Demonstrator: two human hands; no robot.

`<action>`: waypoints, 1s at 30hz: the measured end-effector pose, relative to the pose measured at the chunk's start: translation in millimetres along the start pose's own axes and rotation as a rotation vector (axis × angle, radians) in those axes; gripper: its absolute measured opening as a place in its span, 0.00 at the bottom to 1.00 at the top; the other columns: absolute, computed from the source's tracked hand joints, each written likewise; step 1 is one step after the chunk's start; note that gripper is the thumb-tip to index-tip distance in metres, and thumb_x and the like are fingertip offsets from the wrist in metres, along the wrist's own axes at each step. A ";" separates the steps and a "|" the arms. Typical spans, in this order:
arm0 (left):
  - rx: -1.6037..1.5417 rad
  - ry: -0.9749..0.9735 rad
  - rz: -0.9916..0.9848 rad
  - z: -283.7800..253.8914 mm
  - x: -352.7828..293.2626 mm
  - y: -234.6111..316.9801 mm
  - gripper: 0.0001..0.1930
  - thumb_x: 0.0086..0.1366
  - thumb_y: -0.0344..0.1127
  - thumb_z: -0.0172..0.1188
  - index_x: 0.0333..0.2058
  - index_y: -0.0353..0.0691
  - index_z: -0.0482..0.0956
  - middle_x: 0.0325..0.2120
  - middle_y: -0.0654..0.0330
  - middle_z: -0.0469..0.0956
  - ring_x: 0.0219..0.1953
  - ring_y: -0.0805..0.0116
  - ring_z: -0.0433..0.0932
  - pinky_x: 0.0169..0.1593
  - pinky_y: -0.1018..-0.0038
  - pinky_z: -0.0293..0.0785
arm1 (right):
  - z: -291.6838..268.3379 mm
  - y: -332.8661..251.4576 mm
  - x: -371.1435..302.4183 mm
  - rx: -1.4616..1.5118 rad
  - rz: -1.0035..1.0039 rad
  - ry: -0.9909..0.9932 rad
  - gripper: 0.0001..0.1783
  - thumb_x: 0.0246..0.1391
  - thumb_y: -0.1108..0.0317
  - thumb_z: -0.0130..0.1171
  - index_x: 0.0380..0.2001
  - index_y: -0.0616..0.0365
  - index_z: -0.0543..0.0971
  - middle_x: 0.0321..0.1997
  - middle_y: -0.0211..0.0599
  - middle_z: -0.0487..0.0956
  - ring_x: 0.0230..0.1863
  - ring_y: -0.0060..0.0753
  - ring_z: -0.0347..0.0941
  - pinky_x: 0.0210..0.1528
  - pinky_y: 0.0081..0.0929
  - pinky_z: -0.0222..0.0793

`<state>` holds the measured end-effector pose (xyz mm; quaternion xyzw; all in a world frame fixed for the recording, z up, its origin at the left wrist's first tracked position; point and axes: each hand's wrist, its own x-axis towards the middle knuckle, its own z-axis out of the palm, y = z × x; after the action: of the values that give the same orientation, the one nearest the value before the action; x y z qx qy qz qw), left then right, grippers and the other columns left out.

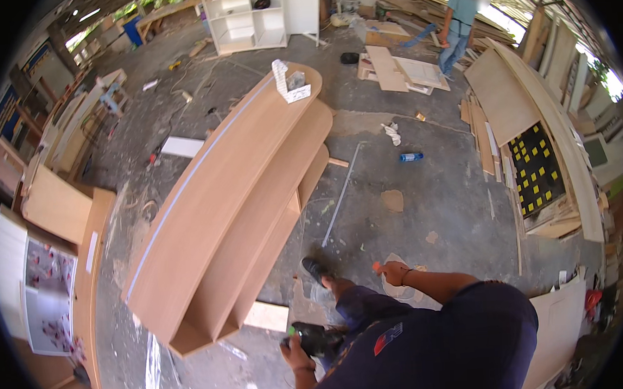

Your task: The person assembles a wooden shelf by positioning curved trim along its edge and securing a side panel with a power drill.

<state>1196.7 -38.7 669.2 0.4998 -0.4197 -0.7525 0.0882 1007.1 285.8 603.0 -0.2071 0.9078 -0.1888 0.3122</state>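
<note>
My left hand (299, 357) is low in the view, its fingers curled by a small green thing (291, 330). A black shape (313, 339) lies right beside those fingers; I cannot tell whether it is my shoe or something held. My right hand (394, 272) reaches out over the floor, closed on a small orange object (377, 267) of unclear kind. Left of me lies a long wooden shelf unit (219, 178) with a rounded far end and open shelves facing my side. A pale blue strip (190, 172) runs along its top. At its far end sits a white-and-grey packet (294, 86).
Beyond stands a white cabinet (246, 22). A person (460, 21) in a teal shirt is by stacked boards (403, 70) at the far right. A blue can (411, 157) and crumpled white cloth (392, 133) lie on the floor. Wooden panels (510, 92) line the right side.
</note>
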 end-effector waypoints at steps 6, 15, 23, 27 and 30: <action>0.349 -0.219 0.293 77.2 -14.1 43.3 0.13 0.48 0.30 0.60 0.31 0.36 0.67 0.26 0.62 0.69 0.29 0.75 0.67 0.33 0.78 0.67 | -55.0 -122.0 -40.4 0.401 -0.224 0.120 0.23 0.41 0.54 0.57 0.39 0.58 0.73 0.36 0.49 0.71 0.40 0.48 0.69 0.43 0.34 0.64; 0.464 -0.537 0.222 252.9 -32.4 33.9 0.15 0.51 0.33 0.60 0.35 0.37 0.65 0.29 0.61 0.69 0.30 0.76 0.70 0.34 0.81 0.68 | -127.4 -113.6 -53.7 0.436 -0.178 0.226 0.51 0.22 0.44 0.68 0.49 0.64 0.61 0.42 0.56 0.63 0.43 0.55 0.66 0.46 0.36 0.63; 0.608 -0.715 0.311 399.5 -50.7 0.7 0.16 0.55 0.40 0.56 0.38 0.37 0.65 0.33 0.57 0.71 0.36 0.72 0.71 0.40 0.77 0.68 | -209.0 -29.7 -40.4 0.510 0.102 0.444 0.44 0.22 0.51 0.70 0.45 0.61 0.63 0.43 0.53 0.64 0.43 0.53 0.67 0.44 0.39 0.64; 0.670 -0.874 0.360 439.5 -35.3 -15.4 0.22 0.55 0.43 0.56 0.42 0.36 0.63 0.34 0.52 0.70 0.38 0.66 0.71 0.42 0.73 0.67 | -216.2 5.5 -18.7 0.437 0.147 0.593 0.36 0.23 0.57 0.70 0.38 0.60 0.67 0.40 0.50 0.67 0.41 0.50 0.65 0.41 0.38 0.64; 0.833 -0.985 0.326 474.3 -29.7 -18.0 0.34 0.51 0.52 0.56 0.46 0.29 0.59 0.36 0.46 0.70 0.40 0.59 0.71 0.43 0.71 0.65 | -235.0 26.4 -10.8 0.499 0.162 0.644 0.27 0.26 0.63 0.67 0.34 0.60 0.72 0.34 0.44 0.72 0.37 0.42 0.69 0.38 0.33 0.64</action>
<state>824.3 247.0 746.6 0.0197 -0.7368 -0.6450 -0.2017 856.5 363.5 768.2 0.0167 0.8988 -0.4329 0.0669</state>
